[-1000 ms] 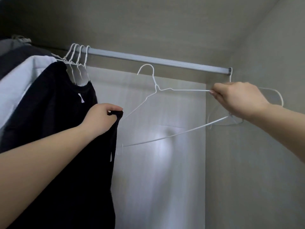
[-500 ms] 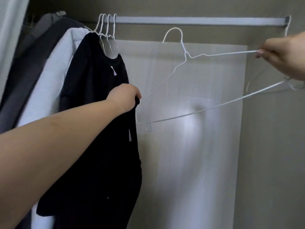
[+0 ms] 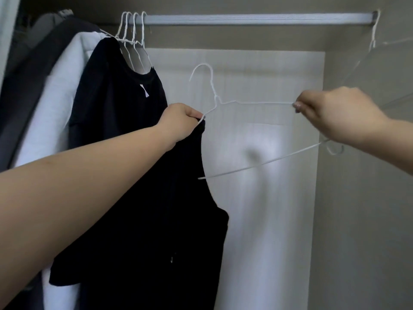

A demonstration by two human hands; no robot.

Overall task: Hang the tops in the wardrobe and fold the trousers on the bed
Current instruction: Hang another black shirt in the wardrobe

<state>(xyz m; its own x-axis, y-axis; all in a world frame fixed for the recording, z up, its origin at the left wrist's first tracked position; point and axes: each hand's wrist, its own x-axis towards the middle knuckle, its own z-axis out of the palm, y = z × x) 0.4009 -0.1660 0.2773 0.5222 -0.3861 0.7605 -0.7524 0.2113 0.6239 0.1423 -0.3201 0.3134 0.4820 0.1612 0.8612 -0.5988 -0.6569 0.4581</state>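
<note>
Since half a second ago the hanger has dropped lower, well under the rail, and its left end has slid in behind the black top right at the left hand. The right hand came down with it and sits more toward the middle of the view.

Left hand is bunched round the upper edge of the black top, fingers curled tight on the cloth, with the hanger's sloping wire touching it. Right hand pinches the hanger's upper wire at the right end between fingertips and thumb; the bottom bar runs off under that hand. So the hanger hangs in mid-air between both hands, hook up, tilted down to the left, not on the rail.

On the rail's left: four white wire hooks bunched together, carrying another black top, a white one and darker grey stuff further left. One more wire hanger hangs at the far right end, blurry.
</note>
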